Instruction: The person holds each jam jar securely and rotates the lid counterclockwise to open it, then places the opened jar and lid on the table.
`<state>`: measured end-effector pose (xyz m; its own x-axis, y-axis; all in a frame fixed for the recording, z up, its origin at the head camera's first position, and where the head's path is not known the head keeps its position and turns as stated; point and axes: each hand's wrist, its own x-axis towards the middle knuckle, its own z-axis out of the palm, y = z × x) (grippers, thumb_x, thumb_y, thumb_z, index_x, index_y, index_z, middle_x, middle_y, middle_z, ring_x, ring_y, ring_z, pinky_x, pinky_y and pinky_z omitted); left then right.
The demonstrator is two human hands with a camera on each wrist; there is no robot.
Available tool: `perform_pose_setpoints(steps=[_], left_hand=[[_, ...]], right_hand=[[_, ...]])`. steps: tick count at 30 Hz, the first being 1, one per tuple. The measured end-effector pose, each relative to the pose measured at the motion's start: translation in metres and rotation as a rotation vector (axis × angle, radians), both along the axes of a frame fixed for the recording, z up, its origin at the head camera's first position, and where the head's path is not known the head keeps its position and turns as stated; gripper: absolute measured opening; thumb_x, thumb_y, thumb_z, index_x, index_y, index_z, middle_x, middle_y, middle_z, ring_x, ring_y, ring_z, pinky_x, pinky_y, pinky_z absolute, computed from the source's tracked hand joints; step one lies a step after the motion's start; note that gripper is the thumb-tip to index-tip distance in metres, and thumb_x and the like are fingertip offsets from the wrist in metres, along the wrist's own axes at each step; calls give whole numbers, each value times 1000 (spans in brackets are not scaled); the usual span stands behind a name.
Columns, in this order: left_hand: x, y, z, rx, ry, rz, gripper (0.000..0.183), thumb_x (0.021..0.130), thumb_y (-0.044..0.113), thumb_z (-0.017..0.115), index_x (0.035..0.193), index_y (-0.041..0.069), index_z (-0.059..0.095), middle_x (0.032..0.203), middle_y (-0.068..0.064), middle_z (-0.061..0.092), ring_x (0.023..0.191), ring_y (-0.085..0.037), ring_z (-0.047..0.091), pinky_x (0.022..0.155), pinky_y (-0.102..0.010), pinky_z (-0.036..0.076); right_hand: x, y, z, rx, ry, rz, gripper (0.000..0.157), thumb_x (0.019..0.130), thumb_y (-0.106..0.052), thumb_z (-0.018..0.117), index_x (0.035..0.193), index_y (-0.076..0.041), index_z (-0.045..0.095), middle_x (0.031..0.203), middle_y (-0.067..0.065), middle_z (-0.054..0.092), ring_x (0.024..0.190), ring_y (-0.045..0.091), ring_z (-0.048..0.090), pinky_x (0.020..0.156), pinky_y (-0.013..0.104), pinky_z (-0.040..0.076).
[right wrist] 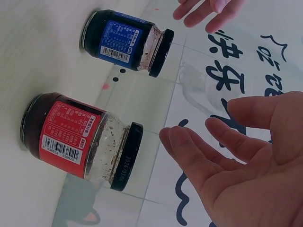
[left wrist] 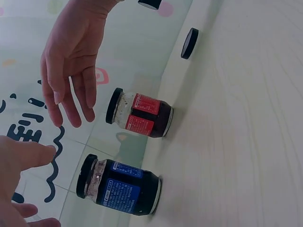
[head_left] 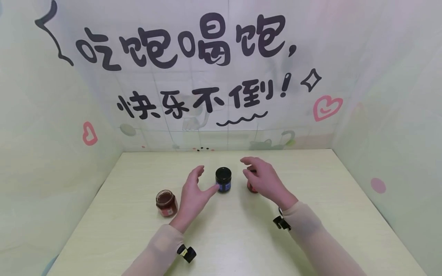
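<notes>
My left hand (head_left: 194,195) is beside a dark jar with a blue label (head_left: 223,180), fingers spread and holding nothing. Its thumb tip overlaps the jar's edge in the head view, but the left wrist view shows the hand above it, apart. My right hand (head_left: 266,180) hovers over a red-labelled jar (right wrist: 71,135), partly covering it in the head view. Its fingers are loosely bent around nothing. Both of these jars stand upright with black lids on. An uncapped jar with a red label (head_left: 166,204) stands to the left of my left hand.
A loose black lid (left wrist: 190,43) lies on the pale wooden table (head_left: 221,241), to the right of the jars. White printed walls (head_left: 207,140) enclose the table at the back and both sides. Small black cameras (head_left: 187,253) are strapped to both wrists.
</notes>
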<state>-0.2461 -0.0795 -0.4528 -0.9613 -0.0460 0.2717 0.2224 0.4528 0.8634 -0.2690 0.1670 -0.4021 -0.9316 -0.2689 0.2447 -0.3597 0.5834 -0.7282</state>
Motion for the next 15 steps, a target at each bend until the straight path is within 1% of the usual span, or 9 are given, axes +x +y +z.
perform_pose_setpoints(steps=[2,4,9,11,15], left_hand=[[-3,2,-3,8,-1,-4,82,81,29,86,148,10,42,146,-11,51,133,-31,46,109,-48,38],[-5,5,-6,25,-10,-9,81,81,26,86,148,10,43,145,-13,52,133,-32,47,109,-48,38],[-10,9,-12,81,-58,-25,80,81,23,86,148,10,44,145,-14,52,135,-32,46,108,-49,39],[-12,11,-15,95,-66,-29,79,81,23,86,147,9,45,146,-15,51,135,-33,46,108,-50,39],[-16,13,-20,84,-77,-26,77,82,25,85,146,7,46,145,-16,52,134,-34,47,107,-51,41]], right_hand=[[-2,-3,-1,1,0,3,35,102,-16,54,136,-13,60,135,4,60,104,17,66,82,39,54],[-4,-5,-3,11,8,2,35,102,-14,53,136,-12,60,135,4,61,103,17,66,80,38,54],[-8,-12,-7,68,46,-4,35,101,-11,54,136,-10,61,133,6,62,108,20,66,87,40,54],[-10,-15,-9,82,46,-3,35,101,-11,54,136,-8,61,132,8,63,109,23,66,89,42,54],[-11,-20,-11,106,24,0,36,101,-6,53,136,-6,60,132,12,63,112,28,64,91,44,53]])
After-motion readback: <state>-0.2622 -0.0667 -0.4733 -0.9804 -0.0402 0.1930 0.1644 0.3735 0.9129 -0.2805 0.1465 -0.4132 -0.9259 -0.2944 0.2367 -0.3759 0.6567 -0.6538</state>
